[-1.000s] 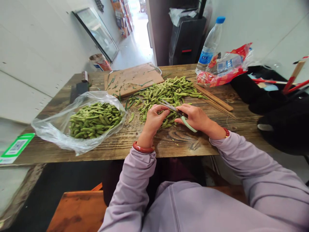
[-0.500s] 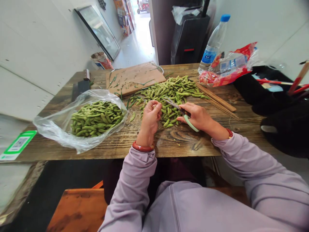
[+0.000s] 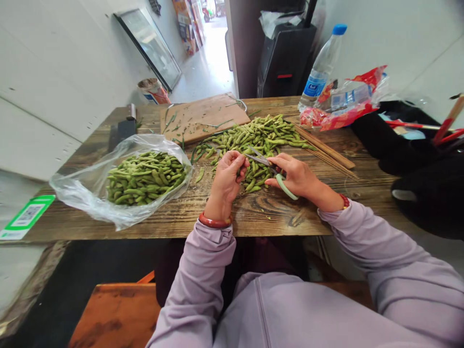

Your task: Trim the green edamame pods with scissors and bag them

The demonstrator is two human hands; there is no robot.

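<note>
My right hand (image 3: 292, 175) grips a pair of scissors (image 3: 279, 181) with pale green handles. Their blades are parted and point left, at the fingertips of my left hand (image 3: 230, 176). That hand is closed in a pinch, with a small dark-green bit of an edamame pod (image 3: 239, 170) showing between the fingers; most of it is hidden. Under and behind both hands spreads a loose pile of edamame pods (image 3: 257, 133) on the wooden table (image 3: 253, 217). More pods (image 3: 145, 179) fill a clear plastic bag (image 3: 87, 203) lying open at the left.
Behind the pile lies a cutting board (image 3: 203, 116) with green scraps, and a cleaver (image 3: 125, 128) is to its left. Wooden sticks (image 3: 326, 147), a water bottle (image 3: 321, 67), a red plastic wrapper (image 3: 337, 116) and a black holder (image 3: 402, 135) occupy the right side.
My left hand has turned slightly, and its fingers now show more of the dark-green bit. The scissors have shifted a little left, their tips closer to those fingers.
</note>
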